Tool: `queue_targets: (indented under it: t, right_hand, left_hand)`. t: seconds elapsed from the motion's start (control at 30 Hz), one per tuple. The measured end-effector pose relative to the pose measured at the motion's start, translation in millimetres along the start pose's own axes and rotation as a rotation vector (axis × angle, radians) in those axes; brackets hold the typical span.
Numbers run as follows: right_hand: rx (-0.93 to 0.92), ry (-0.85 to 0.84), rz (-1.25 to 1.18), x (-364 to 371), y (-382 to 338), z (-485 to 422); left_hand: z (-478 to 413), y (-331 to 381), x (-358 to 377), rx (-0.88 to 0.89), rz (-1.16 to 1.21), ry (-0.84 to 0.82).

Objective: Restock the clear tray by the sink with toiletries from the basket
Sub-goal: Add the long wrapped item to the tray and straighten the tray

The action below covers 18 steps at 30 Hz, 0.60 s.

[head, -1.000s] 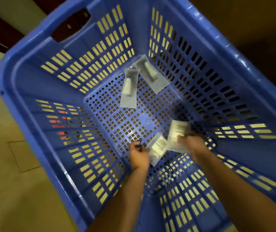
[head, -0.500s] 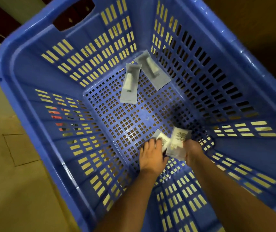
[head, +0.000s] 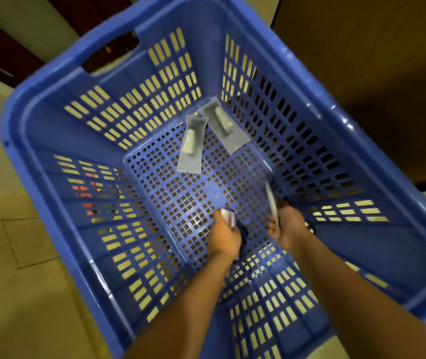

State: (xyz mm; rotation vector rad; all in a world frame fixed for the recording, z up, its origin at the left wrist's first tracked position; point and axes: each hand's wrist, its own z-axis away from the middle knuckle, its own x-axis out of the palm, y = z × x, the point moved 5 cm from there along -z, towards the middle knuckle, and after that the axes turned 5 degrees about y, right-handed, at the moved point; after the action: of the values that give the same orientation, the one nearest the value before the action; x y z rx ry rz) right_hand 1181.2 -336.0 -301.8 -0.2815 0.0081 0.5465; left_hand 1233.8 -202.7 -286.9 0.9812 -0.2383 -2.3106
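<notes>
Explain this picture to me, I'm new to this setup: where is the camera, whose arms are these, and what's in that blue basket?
There is no machine here. A person wears one wide-angle camera on the head, looking down at their own two bare hands. Both arms reach into a blue slotted basket, with a tiled floor beside it. The left hand grips a small packet, mostly hidden by the fingers. The right hand pinches a thin white packet, seen edge-on. A left grey sachet and a right grey sachet lie close together on the basket's far bottom. The clear tray and sink are not in view.
</notes>
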Motion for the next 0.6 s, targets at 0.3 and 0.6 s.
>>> queue_targets:
  t: [0.3, 0.6]
  right_hand:
    - [0.078, -0.737, -0.202, 4, -55, 144]
    - [-0.391, -0.388, -0.046, -53, -86, 285]
  left_hand:
    - [68, 88, -82, -0.031, 0.681, -0.187]
    - [170, 128, -175, 0.202, 0.687, -0.317]
